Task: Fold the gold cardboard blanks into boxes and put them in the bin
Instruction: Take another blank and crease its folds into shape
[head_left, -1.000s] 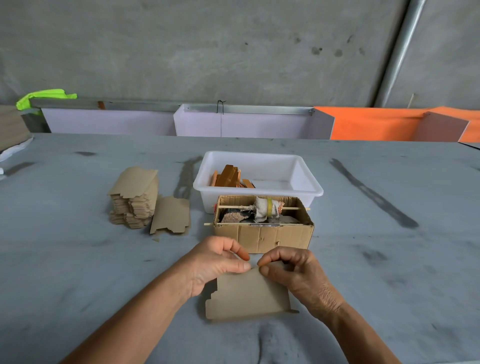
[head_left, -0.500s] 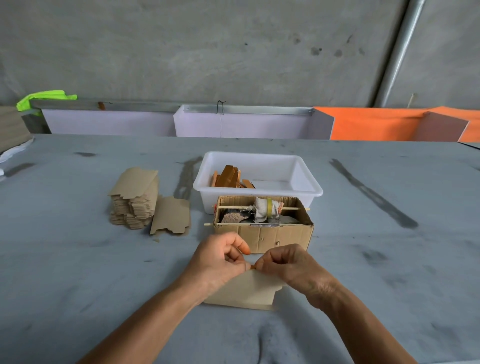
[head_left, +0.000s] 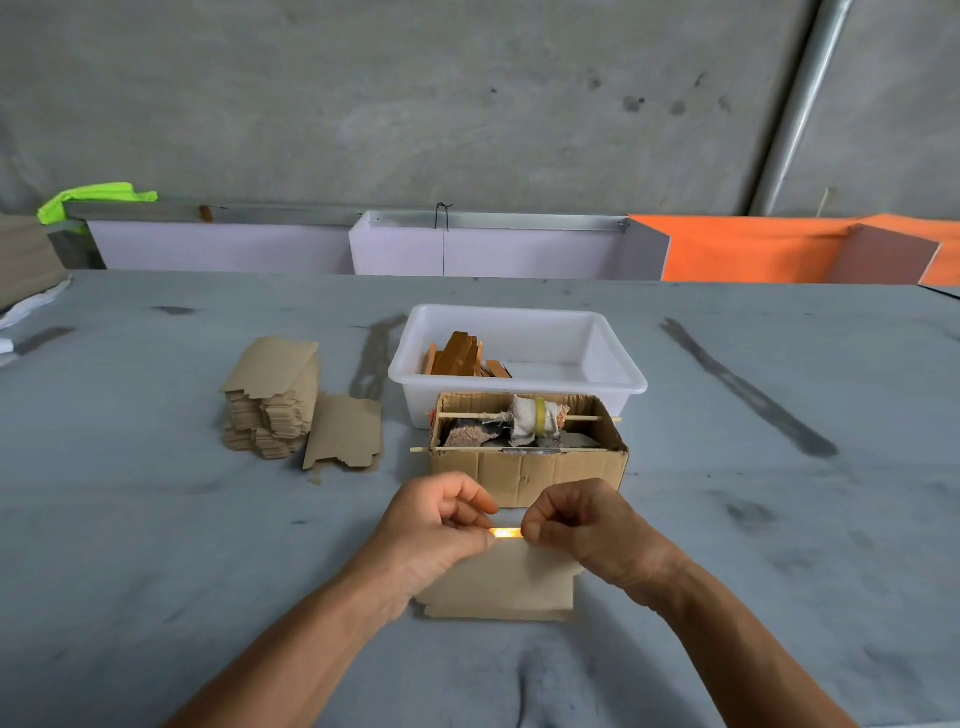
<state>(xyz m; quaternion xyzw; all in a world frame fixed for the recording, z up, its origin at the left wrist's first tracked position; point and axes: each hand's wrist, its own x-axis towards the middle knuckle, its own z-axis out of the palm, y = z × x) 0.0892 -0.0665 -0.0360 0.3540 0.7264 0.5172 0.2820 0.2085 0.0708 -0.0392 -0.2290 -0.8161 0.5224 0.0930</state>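
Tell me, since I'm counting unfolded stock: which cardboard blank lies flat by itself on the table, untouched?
The single blank lying flat just right of the stack of blanks. The others are piled in that stack, or pinched by both hands like the held blank.

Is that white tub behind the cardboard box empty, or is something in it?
Not empty. The white tub holds a few gold folded boxes at its left end; the rest shows bare white floor.

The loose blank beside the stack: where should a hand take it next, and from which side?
Take the loose blank by its right long edge, coming from the right. It lies flat against the stack on its left, so that side is blocked, while bare table shows along the right edge. Sliding fingertips under there would probably lift it cleanly.
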